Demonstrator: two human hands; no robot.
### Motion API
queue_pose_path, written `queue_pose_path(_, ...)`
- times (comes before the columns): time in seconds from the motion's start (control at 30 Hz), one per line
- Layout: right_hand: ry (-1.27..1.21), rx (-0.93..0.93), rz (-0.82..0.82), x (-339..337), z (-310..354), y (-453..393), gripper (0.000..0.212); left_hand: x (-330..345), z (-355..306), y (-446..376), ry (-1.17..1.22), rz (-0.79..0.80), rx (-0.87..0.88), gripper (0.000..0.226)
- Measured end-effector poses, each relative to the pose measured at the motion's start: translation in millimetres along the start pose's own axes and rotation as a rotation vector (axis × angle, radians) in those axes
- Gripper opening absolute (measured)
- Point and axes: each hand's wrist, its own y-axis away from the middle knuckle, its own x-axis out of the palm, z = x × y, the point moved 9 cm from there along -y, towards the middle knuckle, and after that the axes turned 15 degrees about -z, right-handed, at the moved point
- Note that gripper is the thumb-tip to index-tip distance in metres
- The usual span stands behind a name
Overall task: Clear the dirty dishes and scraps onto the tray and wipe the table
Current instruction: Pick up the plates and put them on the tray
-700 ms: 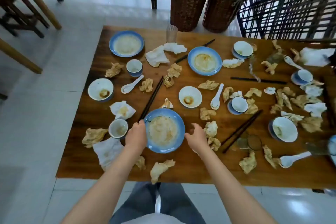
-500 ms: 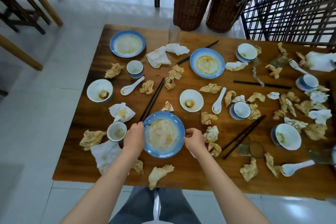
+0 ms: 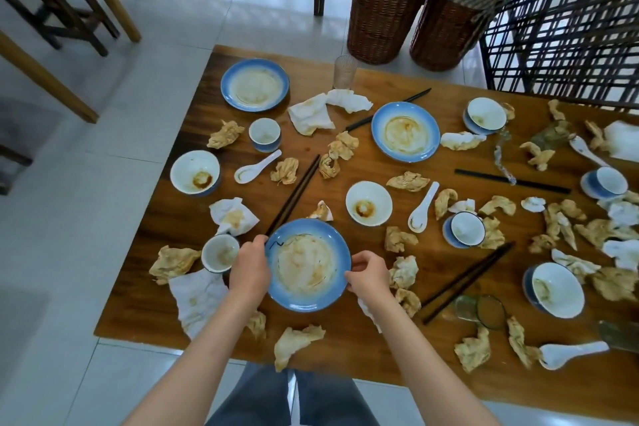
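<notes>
Half a second back the right hand (image 3: 369,276) was only arriving at the blue-rimmed plate (image 3: 307,263); its fingers now curl round the plate's right rim, while the left hand (image 3: 249,266) grips the left rim as before, so the soiled plate is clamped between both hands near the table's near edge. Whether the plate has lifted off the wooden table (image 3: 345,370) cannot be told. The pair of dark chopsticks (image 3: 294,194) that ran to the plate's far-left rim lies where it did, its near tip just beside the left thumb. Close on the left stand a small stained cup (image 3: 220,253) and a flattened napkin (image 3: 197,297); close on the right are crumpled brown scraps (image 3: 403,271), touching or nearly touching the right wrist. Between the plate and the table's near edge lies another scrap (image 3: 295,342), with bare wood either side of it. Farther off sit two more blue plates, one far left (image 3: 255,84) and one at centre (image 3: 405,131), white bowls, spoons, a ribbed glass (image 3: 344,72) at the far edge and litter thick toward the right. Beyond the table are pale floor tiles (image 3: 69,218), two wicker baskets (image 3: 390,3) and dark lattice screens (image 3: 570,28); wooden furniture legs show at far left.
</notes>
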Motion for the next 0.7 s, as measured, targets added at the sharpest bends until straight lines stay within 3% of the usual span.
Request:
queue_pose_path(0.33, -0.169, -0.094, 0.032, -28.1, 84.4, -6.5, 0.025, -82.9, -35.1, -32.5, 0.197, -0.250, -0.002, 0.035)
queue_pose_path(0.7, -0.300, -0.085, -0.006, -11.3, 254.4, -57.7, 0.023, -157.3, -74.1, -188.9, 0.248, -0.322, 0.047, 0.024)
